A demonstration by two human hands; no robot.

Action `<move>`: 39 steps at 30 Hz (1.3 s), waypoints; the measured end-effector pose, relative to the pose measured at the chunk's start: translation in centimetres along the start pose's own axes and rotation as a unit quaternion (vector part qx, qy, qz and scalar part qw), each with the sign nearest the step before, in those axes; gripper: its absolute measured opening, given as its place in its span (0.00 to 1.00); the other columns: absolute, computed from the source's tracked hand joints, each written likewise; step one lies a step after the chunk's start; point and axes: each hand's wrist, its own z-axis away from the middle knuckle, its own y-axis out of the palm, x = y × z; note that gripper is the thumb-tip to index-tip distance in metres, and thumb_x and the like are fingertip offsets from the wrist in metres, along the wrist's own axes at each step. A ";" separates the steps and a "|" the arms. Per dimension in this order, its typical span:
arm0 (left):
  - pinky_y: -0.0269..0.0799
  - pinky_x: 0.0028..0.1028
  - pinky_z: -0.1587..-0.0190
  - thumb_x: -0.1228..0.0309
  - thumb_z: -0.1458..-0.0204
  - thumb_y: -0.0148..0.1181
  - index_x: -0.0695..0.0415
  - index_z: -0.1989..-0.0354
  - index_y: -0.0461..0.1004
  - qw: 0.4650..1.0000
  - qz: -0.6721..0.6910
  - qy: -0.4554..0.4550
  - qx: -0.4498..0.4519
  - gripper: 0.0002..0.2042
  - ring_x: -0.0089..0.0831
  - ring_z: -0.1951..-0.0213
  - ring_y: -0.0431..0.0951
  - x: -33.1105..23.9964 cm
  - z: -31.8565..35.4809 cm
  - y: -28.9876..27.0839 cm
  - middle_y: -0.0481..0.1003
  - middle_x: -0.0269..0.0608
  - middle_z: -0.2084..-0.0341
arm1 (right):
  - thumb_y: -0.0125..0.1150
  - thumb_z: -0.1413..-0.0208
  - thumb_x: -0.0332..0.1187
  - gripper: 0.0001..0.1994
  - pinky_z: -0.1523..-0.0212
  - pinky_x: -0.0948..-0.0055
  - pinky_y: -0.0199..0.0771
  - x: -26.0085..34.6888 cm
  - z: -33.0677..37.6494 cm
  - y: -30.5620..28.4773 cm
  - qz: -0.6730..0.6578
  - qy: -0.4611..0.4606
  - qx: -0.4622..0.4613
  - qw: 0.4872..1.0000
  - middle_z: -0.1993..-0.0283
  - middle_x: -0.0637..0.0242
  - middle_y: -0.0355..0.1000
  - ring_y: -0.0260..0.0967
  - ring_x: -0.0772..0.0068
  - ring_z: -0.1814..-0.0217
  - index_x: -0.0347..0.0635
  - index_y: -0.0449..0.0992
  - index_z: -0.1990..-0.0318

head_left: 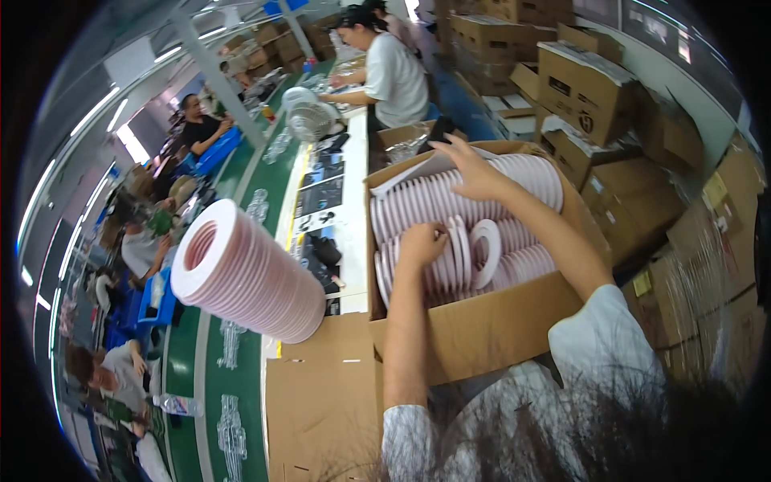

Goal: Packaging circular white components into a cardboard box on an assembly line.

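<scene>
Hands reach down into an open cardboard box point(482, 325) packed with rows of pale pink and white flat rings point(450, 201) standing on edge. The left hand point(421, 243) is curled over the top of a lower row, its fingers closed down among the rings — whether it actually pinches one I cannot tell, since the fingertips are hidden. Just to its right one ring point(487, 253) stands turned face-on, its hole plainly showing, loose from the row. The right hand point(474, 173) lies farther away and higher, spread flat with fingers wide apart across the upper row, pressing on the ring edges and gripping nothing. Well to the left of both hands, outside the box, a long stack of the same rings point(249, 273) lies tilted on the surface point(353, 241), near a strip of dark printed sheets point(321, 193). Beyond the right hand a person in a white shirt point(393, 76) works at the same surface — beside a wire fan guard point(309, 120). To the right of the hands, brown cartons point(586, 88) are piled high.
</scene>
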 end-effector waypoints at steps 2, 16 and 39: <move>0.74 0.41 0.64 0.68 0.56 0.59 0.56 0.67 0.80 1.000 0.002 0.005 0.006 0.10 0.49 0.71 0.79 -0.5 -0.1 -0.5 0.77 0.53 0.77 | 0.66 0.54 0.41 0.28 0.43 0.59 0.67 -5.5 7.1 1.2 -0.005 0.145 0.100 0.984 0.45 0.39 0.68 0.67 0.46 0.42 0.31 0.71 0.48; 0.74 0.38 0.64 0.70 0.55 0.58 0.58 0.66 0.79 1.000 -0.007 -0.019 -0.008 0.10 0.47 0.71 0.79 -0.3 0.9 -0.8 0.77 0.51 0.77 | 0.61 0.57 0.29 0.17 0.37 0.59 0.59 -2.3 10.9 -2.5 0.004 -0.197 0.444 0.874 0.40 0.61 0.67 0.54 0.53 0.33 0.46 0.79 0.55; 0.74 0.41 0.63 0.68 0.55 0.58 0.55 0.68 0.80 0.999 0.013 -0.043 0.009 0.08 0.48 0.71 0.78 -2.0 0.5 -0.9 0.77 0.51 0.80 | 0.62 0.44 0.35 0.26 0.45 0.66 0.71 -10.9 12.5 -10.6 -0.458 0.360 0.053 0.811 0.44 0.55 0.69 0.68 0.67 0.44 0.35 0.66 0.40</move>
